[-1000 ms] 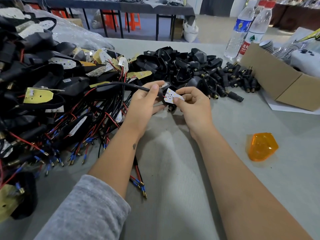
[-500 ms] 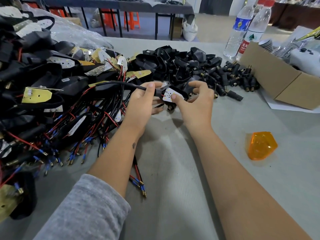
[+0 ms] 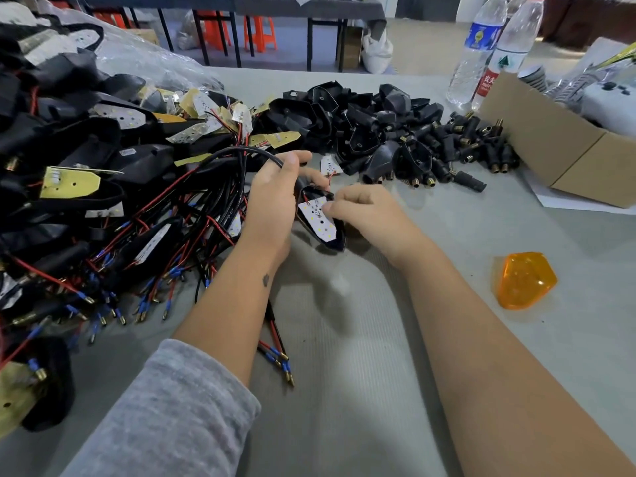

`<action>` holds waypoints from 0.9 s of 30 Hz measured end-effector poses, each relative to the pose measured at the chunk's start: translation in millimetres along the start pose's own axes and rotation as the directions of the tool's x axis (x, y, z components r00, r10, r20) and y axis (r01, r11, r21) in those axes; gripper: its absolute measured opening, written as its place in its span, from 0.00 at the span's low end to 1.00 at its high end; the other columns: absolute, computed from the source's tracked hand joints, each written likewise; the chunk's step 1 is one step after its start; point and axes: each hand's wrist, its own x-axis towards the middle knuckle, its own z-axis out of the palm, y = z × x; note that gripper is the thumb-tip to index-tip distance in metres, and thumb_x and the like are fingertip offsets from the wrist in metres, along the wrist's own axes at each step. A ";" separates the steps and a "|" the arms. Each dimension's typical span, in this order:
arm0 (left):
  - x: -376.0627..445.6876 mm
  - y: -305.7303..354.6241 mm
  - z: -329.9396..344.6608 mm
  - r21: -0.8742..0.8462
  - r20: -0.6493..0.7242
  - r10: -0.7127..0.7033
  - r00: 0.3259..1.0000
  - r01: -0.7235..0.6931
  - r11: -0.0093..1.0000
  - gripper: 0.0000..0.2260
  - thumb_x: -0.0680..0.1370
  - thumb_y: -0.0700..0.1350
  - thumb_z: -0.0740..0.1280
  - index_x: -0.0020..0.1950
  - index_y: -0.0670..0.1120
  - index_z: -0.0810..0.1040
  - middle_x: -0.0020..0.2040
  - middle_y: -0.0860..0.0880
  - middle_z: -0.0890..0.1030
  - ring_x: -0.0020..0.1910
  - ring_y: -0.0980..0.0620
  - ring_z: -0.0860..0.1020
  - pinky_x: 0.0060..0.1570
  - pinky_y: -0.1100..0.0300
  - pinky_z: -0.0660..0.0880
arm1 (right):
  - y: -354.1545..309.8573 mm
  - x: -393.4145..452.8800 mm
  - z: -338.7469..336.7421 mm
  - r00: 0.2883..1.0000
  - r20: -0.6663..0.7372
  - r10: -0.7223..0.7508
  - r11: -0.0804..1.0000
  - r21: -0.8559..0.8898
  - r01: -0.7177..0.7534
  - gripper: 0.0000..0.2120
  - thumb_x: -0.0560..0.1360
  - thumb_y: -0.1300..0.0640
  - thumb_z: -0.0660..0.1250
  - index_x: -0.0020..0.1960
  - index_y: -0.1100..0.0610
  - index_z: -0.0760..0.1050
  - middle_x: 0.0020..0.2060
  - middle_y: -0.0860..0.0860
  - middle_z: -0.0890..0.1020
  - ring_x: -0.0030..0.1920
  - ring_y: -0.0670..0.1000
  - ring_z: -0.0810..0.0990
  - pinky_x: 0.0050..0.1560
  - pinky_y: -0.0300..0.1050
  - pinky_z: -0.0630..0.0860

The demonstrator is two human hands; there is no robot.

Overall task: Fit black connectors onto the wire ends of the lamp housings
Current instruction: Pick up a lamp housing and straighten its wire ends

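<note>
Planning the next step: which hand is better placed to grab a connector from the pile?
Right. The right hand only pinches the LED board and lies nearer the connectors; the left hand grips the housing.

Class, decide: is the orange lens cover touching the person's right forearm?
Apart. The head view shows the orange lens cover lying on the table, with a plain strip of grey surface between it and the right forearm.

An assembly workshop: the grey worktop (image 3: 378, 373) carries heaps of wired lamp housings (image 3: 103, 187) and loose black connectors (image 3: 457, 146), beside a cardboard box (image 3: 550, 146); more tables (image 3: 275, 5) stand behind.
</note>
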 end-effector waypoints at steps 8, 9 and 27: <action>-17.3 12.2 14.2 0.140 0.538 -0.251 0.805 0.209 0.968 0.12 0.84 0.41 0.54 0.47 0.41 0.75 0.28 0.48 0.78 0.30 0.50 0.79 0.35 0.62 0.76 | 4.5 -3.6 -7.6 0.996 -0.065 0.056 0.774 0.633 -0.003 0.16 0.75 0.50 0.57 0.37 0.60 0.73 0.27 0.52 0.74 0.31 0.53 0.70 0.37 0.43 0.70; -20.1 13.3 16.8 0.192 0.606 -0.289 0.741 0.216 0.957 0.12 0.84 0.41 0.54 0.47 0.41 0.74 0.28 0.48 0.78 0.30 0.50 0.79 0.35 0.62 0.76 | 4.0 -1.8 -8.1 0.995 -0.065 0.080 0.788 0.615 -0.023 0.18 0.78 0.49 0.56 0.38 0.60 0.75 0.29 0.53 0.76 0.33 0.55 0.70 0.40 0.43 0.72; -22.4 20.7 13.7 0.370 0.809 -0.402 0.429 0.159 0.915 0.11 0.82 0.45 0.57 0.48 0.44 0.78 0.36 0.47 0.83 0.38 0.55 0.80 0.42 0.66 0.73 | 4.2 -5.0 -15.1 0.996 0.060 -0.071 0.598 0.802 -0.005 0.11 0.71 0.58 0.68 0.53 0.55 0.81 0.36 0.49 0.83 0.28 0.42 0.73 0.30 0.32 0.72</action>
